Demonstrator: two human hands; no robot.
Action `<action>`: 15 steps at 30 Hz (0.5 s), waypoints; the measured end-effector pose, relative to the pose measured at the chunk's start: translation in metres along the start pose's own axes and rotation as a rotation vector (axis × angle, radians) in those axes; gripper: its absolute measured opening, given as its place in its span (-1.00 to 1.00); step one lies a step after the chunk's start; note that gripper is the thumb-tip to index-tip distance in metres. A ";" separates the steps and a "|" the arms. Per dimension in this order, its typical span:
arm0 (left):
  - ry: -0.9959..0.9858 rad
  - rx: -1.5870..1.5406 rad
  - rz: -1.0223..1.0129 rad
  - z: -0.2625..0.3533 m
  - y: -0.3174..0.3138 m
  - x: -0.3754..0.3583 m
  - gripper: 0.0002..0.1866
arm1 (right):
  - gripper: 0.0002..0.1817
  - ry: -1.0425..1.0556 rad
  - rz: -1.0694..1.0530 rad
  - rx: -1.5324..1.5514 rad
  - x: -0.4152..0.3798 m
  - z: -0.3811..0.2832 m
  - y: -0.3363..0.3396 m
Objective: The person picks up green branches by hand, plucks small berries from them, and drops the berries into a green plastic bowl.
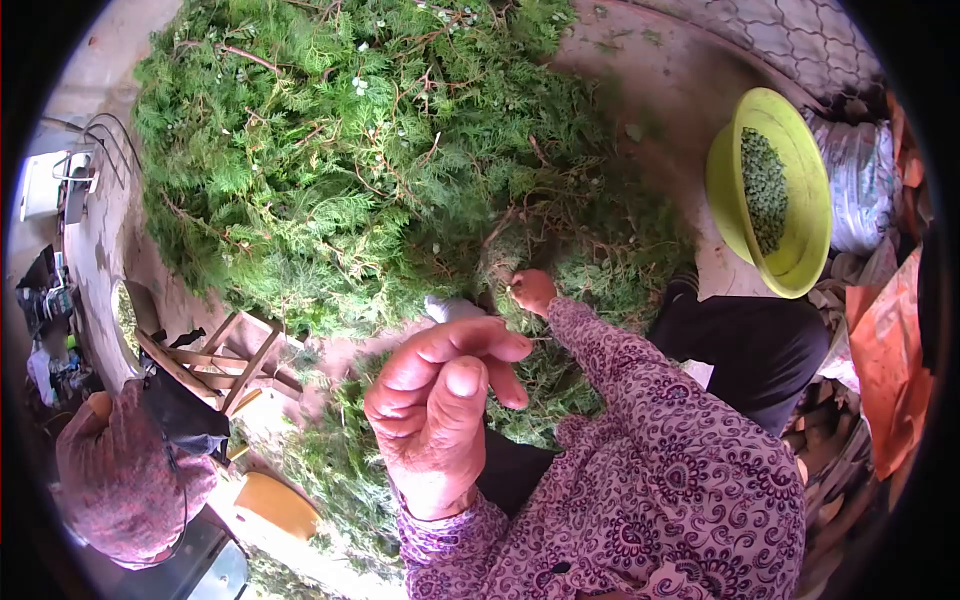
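Left hand (432, 412) nearest the lens, raised well above the heap: fingers loosely curled, thumb set apart from the fingertips, skin creased and brightly lit. Sleeve (650, 420) of thin pale cloth, printed in purple paisley and flower rounds. Right hand (533, 291) farther off, bent in at the near edge of the cut branches (380, 150), touching the twiggy stuff; whether it pinches a sprig, cannot tell. Branches make one broad mound ahead of the person: flat, feathery, scale-like green sprays, reddish-brown woody stems, scattered pale bluish-green cones. More greenery lies lower, behind the left hand. To the right, a smooth yellow-green basin (727, 205), tilted in view, with small grainy green pieces (765, 190) inside. Right fingertips are lost among twigs; a pale grey shape (452, 309) beside them is hard to make out, partly behind the left hand. Dark trousers (750, 345) are partly covered by the sleeve. Second person (130, 480) at lower left, in pinkish patterned cloth, partly out of sight. Black round border cuts the corners. Floor (690, 90) dull and hard, with wavy-edged paving (785, 40) at upper right. Around it: wooden frame (240, 350) of crossed bars, orange-yellow tub (275, 507), crumpled clear plastic (855, 185), orange sheet (890, 365).
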State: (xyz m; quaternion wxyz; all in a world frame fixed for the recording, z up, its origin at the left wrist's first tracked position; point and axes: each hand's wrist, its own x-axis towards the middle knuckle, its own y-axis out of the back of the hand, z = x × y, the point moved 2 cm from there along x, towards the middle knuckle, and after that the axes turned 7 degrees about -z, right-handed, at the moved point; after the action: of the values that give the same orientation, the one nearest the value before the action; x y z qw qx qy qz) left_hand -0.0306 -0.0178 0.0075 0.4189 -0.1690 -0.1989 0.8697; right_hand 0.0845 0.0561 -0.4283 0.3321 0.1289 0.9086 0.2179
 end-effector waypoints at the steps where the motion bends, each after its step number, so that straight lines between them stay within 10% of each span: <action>1: -0.015 -0.010 0.012 -0.002 0.002 0.001 -0.70 | -0.78 0.070 -0.054 0.119 -0.001 -0.001 -0.003; 15: -0.013 0.019 -0.007 -0.008 -0.011 0.006 -0.77 | -0.78 0.016 -0.428 0.502 -0.138 -0.092 0.117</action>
State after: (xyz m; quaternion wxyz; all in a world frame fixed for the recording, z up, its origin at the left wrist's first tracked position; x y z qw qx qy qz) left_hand -0.0232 -0.0053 0.0053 0.4223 -0.1584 -0.1940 0.8712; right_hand 0.1372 0.0772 -0.2336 0.3211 0.0110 0.9430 -0.0866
